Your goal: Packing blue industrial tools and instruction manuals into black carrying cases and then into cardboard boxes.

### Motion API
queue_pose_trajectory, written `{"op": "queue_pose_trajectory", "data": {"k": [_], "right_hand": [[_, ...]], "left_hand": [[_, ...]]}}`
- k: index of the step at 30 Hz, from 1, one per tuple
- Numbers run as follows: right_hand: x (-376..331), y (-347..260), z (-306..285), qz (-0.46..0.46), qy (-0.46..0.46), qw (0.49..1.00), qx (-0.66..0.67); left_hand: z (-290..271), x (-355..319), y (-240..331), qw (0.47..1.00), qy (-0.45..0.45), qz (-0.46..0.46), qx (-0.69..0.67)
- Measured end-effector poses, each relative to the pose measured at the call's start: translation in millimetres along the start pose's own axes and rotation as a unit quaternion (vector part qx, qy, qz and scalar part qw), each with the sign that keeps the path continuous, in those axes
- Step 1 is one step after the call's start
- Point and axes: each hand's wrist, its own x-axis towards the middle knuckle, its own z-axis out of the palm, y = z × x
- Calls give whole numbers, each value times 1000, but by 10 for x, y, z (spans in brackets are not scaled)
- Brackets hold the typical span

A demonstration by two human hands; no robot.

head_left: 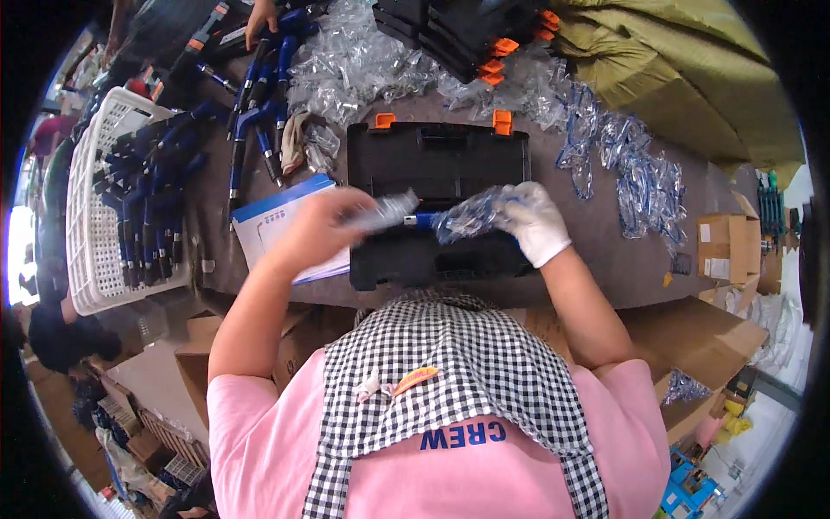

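Observation:
In front of me an open black plastic tool case (510,164) with orange latches lies on the table, its two halves spread. My right hand (538,227), in a white glove, is closed on a clear plastic bag with blue edging (471,216) above the case. My left hand (324,227), bare and blurred by motion, holds a small clear bag (391,213) at the case's left side; its contents are too smeared to tell. Between the two bags shows part of a blue tool with a silver end (422,221). Under my left hand lie printed sheets with a blue band (268,227).
A white plastic basket (84,225) of blue-and-black tools stands left. More such tools, a glove (294,143) and heaped clear bags (354,65) lie behind. Blue-edged bags (640,177) lie right. Stacked black cases (458,35) stand far back. Another person's hand (259,22) is far left.

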Motion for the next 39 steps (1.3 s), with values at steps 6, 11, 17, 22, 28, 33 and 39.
{"op": "queue_pose_trajectory", "data": {"k": [6,11,17,22,28,33,39], "right_hand": [[-84,0,-109,-297,-160,569,-749],[-200,-36,118,-307,-334,578,-678],[-140,-15,69,-309,-343,565,-684],[-117,6,214,-280,-339,523,-730],[-116,68,138,-292,-334,498,-745],[-154,177,193,-305,-296,447,-787],[-181,13,239,-246,-288,418,-826]], "left_hand": [[794,10,-1,884,-91,144,435],[986,-28,-229,906,-30,149,395],[808,-287,41,971,-51,124,196],[984,-254,-279,964,-9,110,241],[1014,30,-133,939,-55,74,332],[1039,78,-18,912,-141,89,375],[678,-185,-139,996,1,80,47]]}}
